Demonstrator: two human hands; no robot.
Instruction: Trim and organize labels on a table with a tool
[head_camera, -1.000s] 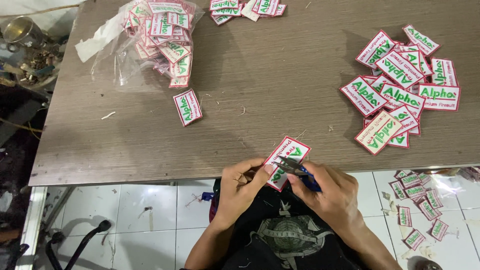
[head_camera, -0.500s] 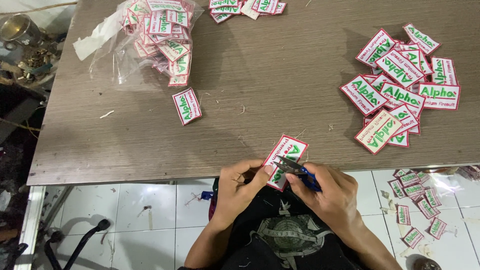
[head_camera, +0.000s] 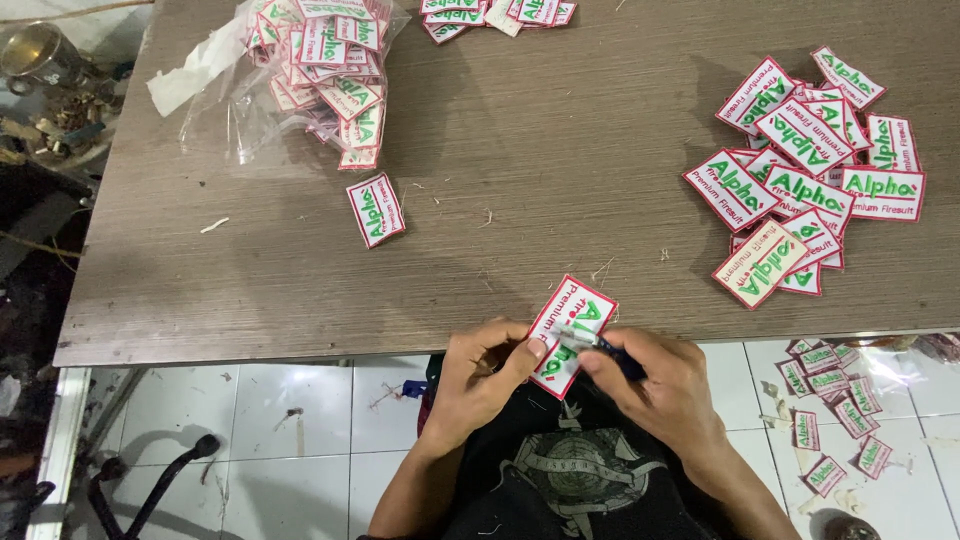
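Still at the table edge, both hands grip as before: left hand (head_camera: 487, 368) the patch (head_camera: 570, 333), right hand (head_camera: 660, 385) the snips (head_camera: 600, 345).

The patch (head_camera: 570, 335) between my fingers is white with a red border and green letters. My snips (head_camera: 600, 347) have a dark blue handle. The table (head_camera: 560, 170) is grey-brown with fine wood grain. The patches (head_camera: 805, 175) near its right edge show the same white, red and green.

White red-edged patch (head_camera: 568, 330) tilted at table edge under snips (head_camera: 598, 347).
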